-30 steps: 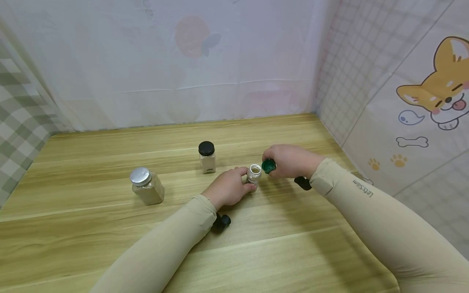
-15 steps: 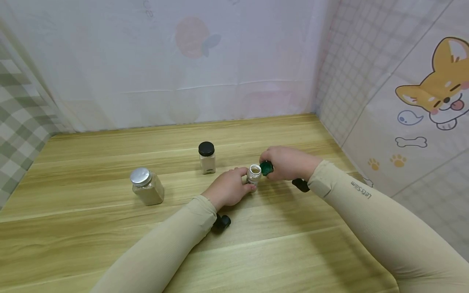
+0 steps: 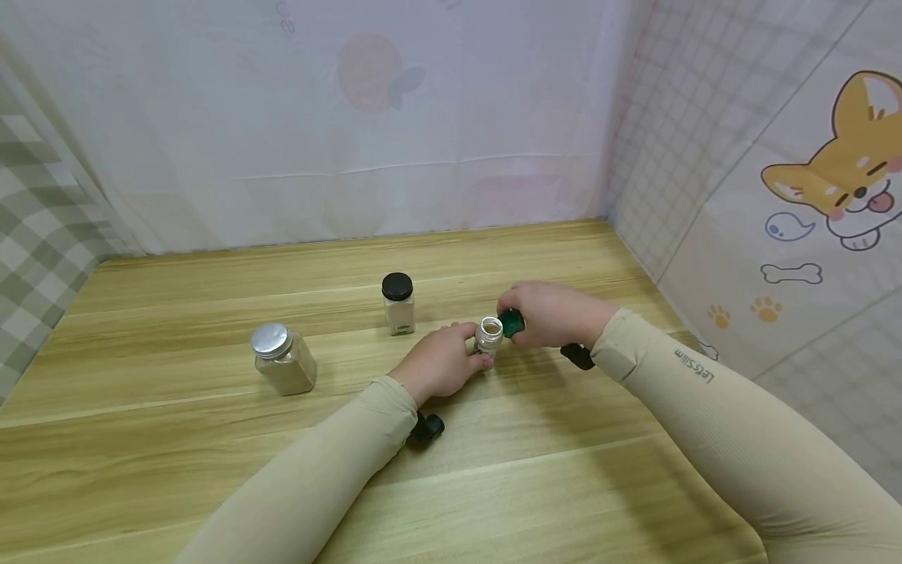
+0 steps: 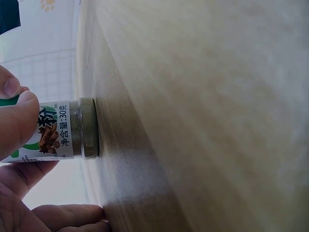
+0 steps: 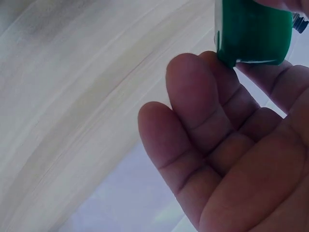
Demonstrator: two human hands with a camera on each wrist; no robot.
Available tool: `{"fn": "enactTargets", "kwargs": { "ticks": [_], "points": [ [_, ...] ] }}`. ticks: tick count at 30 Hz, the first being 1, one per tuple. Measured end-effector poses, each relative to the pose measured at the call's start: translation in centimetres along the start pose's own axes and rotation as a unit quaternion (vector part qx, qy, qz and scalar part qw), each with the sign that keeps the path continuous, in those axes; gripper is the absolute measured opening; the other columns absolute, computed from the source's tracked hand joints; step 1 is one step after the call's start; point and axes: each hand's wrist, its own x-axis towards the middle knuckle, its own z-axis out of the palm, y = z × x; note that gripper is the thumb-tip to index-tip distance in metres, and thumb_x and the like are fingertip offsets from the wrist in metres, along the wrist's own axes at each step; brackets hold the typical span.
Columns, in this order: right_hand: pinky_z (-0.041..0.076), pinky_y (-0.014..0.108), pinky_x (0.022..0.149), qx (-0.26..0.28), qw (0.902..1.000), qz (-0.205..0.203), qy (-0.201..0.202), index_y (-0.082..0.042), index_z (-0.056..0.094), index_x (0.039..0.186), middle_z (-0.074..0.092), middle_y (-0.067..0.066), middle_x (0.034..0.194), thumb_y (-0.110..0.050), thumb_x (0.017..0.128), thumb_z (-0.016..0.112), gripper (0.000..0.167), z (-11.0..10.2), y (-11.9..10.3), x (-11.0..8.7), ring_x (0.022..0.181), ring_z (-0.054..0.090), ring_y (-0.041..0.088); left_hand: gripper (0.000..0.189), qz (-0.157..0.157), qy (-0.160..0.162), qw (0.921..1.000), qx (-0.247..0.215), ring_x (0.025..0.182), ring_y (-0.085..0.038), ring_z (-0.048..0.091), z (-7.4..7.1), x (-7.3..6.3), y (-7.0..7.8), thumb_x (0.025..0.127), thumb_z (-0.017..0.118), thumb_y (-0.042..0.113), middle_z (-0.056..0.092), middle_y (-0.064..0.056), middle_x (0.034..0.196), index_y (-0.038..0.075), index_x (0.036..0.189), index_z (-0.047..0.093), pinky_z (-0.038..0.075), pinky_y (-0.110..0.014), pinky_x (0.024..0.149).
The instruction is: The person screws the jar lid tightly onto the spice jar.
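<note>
A small uncapped spice jar [image 3: 488,335] stands upright on the wooden table [image 3: 211,470], filled with brownish powder. My left hand [image 3: 442,362] grips its body, thumb and fingers round the label; the left wrist view shows the jar [image 4: 63,136] with printed label pressed between my fingers [image 4: 17,123]. My right hand [image 3: 553,313] pinches a green cap [image 3: 511,322] just right of the jar's mouth, tilted toward it. In the right wrist view the green cap [image 5: 251,31] sits at the fingertips [image 5: 190,79], the other fingers relaxed below it.
A black-lidded spice jar [image 3: 398,303] stands behind the hands. A wider silver-lidded jar [image 3: 282,359] stands to the left. Curtains close off the back and right sides of the table. Wrist camera mounts [image 3: 426,428] hang under both forearms.
My right hand has brought the green cap leftward, closer to the jar's open mouth. The left hand and jar have stayed put.
</note>
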Motion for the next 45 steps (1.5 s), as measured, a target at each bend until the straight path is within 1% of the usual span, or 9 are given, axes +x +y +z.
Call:
{"fn": "enactTargets", "kwargs": {
  "ticks": [3, 8, 13, 22, 28, 36, 41, 45],
  "points": [
    [0.055, 0.037, 0.081, -0.005, 1.0000, -0.002, 0.005, -0.010, 0.073, 0.104, 0.065, 0.003, 0.096, -0.010, 0.085, 0.083, 0.022, -0.04, 0.00, 0.00, 0.081, 0.060, 0.016, 0.031, 0.000, 0.000, 1.0000, 0.002, 0.146, -0.033, 0.051, 0.01, 0.02, -0.01, 0.102, 0.071, 0.038, 0.074, -0.004, 0.130, 0.023, 0.128, 0.065, 0.040, -0.051, 0.121],
    [0.056, 0.038, 0.082, -0.007, 1.0000, 0.002, 0.003, -0.011, 0.073, 0.105, 0.065, 0.004, 0.098, -0.010, 0.086, 0.082, 0.021, -0.17, -0.07, -0.05, 0.083, 0.061, 0.017, 0.031, 0.000, -0.001, 1.0000, 0.000, 0.151, -0.033, 0.046, 0.06, 0.07, -0.04, 0.102, 0.071, 0.038, 0.073, -0.002, 0.134, 0.024, 0.129, 0.065, 0.036, -0.051, 0.124],
    [0.056, 0.039, 0.083, -0.003, 1.0000, 0.006, 0.004, -0.011, 0.073, 0.104, 0.065, 0.005, 0.100, -0.009, 0.086, 0.081, 0.020, -0.25, -0.16, -0.04, 0.085, 0.062, 0.018, 0.031, 0.001, -0.003, 1.0000, 0.002, 0.152, -0.034, 0.044, 0.04, 0.07, -0.01, 0.102, 0.071, 0.038, 0.072, -0.003, 0.136, 0.023, 0.129, 0.065, 0.035, -0.051, 0.125],
    [0.056, 0.037, 0.081, 0.004, 1.0000, 0.006, 0.006, -0.010, 0.073, 0.108, 0.064, 0.007, 0.102, -0.007, 0.086, 0.078, 0.022, -0.48, -0.31, -0.13, 0.083, 0.061, 0.018, 0.033, -0.001, -0.003, 1.0000, 0.005, 0.147, -0.033, 0.051, 0.05, 0.02, 0.01, 0.102, 0.071, 0.039, 0.073, -0.003, 0.132, 0.024, 0.130, 0.065, 0.040, -0.051, 0.121],
    [0.056, 0.037, 0.082, 0.006, 0.9999, 0.000, 0.014, -0.010, 0.073, 0.108, 0.064, 0.007, 0.103, -0.007, 0.086, 0.079, 0.023, -0.50, -0.45, -0.19, 0.084, 0.061, 0.018, 0.031, -0.001, -0.003, 1.0000, 0.006, 0.145, -0.033, 0.052, 0.04, 0.02, 0.06, 0.102, 0.071, 0.039, 0.073, -0.004, 0.130, 0.024, 0.129, 0.065, 0.041, -0.051, 0.119],
    [0.057, 0.038, 0.087, 0.005, 0.9998, -0.015, 0.012, -0.011, 0.073, 0.110, 0.065, 0.005, 0.107, -0.010, 0.087, 0.082, 0.024, -0.45, -0.74, -0.40, 0.090, 0.064, 0.017, 0.028, 0.000, -0.003, 1.0000, 0.001, 0.149, -0.035, 0.047, 0.03, -0.02, 0.09, 0.102, 0.071, 0.038, 0.074, -0.004, 0.129, 0.023, 0.125, 0.066, 0.039, -0.053, 0.122],
    [0.057, 0.038, 0.088, 0.006, 0.9997, -0.021, 0.009, -0.011, 0.073, 0.109, 0.066, 0.004, 0.108, -0.009, 0.088, 0.083, 0.024, -0.46, -0.87, -0.43, 0.092, 0.065, 0.016, 0.028, 0.002, -0.001, 1.0000, 0.001, 0.147, -0.035, 0.050, 0.04, -0.04, 0.07, 0.102, 0.071, 0.038, 0.074, -0.004, 0.126, 0.023, 0.125, 0.066, 0.041, -0.052, 0.120],
    [0.057, 0.038, 0.089, 0.008, 0.9996, -0.024, 0.011, -0.011, 0.073, 0.110, 0.066, 0.003, 0.109, -0.008, 0.088, 0.084, 0.025, -0.48, -0.92, -0.48, 0.093, 0.065, 0.016, 0.030, 0.001, -0.002, 1.0000, 0.002, 0.147, -0.035, 0.050, 0.04, -0.02, 0.07, 0.102, 0.071, 0.039, 0.074, -0.004, 0.128, 0.024, 0.127, 0.066, 0.040, -0.052, 0.120]
  ]
}}
